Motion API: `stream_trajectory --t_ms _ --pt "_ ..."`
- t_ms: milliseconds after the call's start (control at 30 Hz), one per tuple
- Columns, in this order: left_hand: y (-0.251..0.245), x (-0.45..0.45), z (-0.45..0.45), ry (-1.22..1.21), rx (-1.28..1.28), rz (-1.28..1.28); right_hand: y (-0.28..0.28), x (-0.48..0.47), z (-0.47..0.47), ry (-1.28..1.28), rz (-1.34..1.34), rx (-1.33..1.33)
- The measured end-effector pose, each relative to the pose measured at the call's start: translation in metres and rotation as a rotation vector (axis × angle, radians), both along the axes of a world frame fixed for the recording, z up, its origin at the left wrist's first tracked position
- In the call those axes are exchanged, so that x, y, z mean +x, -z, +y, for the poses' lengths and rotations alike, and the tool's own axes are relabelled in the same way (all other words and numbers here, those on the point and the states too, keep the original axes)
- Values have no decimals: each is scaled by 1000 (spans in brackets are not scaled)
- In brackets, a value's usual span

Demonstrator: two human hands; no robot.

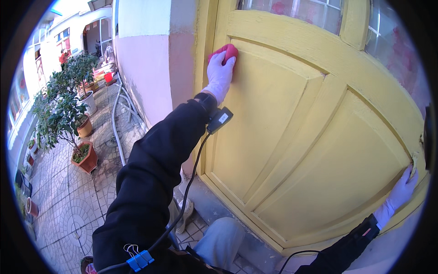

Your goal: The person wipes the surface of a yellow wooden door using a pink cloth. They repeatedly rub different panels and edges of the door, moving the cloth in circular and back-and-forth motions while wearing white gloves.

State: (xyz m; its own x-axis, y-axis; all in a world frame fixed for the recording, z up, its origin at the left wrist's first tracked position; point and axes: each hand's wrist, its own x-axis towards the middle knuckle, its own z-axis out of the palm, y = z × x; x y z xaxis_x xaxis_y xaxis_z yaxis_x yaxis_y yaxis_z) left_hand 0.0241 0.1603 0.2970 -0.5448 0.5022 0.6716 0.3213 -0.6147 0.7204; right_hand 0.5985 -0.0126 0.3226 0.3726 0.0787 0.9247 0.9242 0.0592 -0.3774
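My left hand, in a thin white glove, presses a folded red cloth against the upper left corner of a panel on the yellow wooden door. At the far right, my right hand, gloved too, has its fingers around the door's handle near the edge. A small black device with a cable is strapped at my left wrist, and a blue binder clip holds the cable on my sleeve.
Potted shrubs stand on the tiled courtyard at left. White hoses or pipes lie along the pink and white wall. A raised grey doorstep runs below the door. A person in red is far off, beside a red bucket.
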Motion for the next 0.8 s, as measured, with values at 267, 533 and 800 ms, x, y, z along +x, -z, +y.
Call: stream_trajectory --t_ms 267,533,800 --pt "-24 146 -64 -152 350 667 2 -5 2 -16 58 42" --pt "34 161 -72 -102 305 824 1 0 -3 -257 68 5" --pt "227 107 -113 391 -532 829 -9 2 -8 -123 -49 -119"
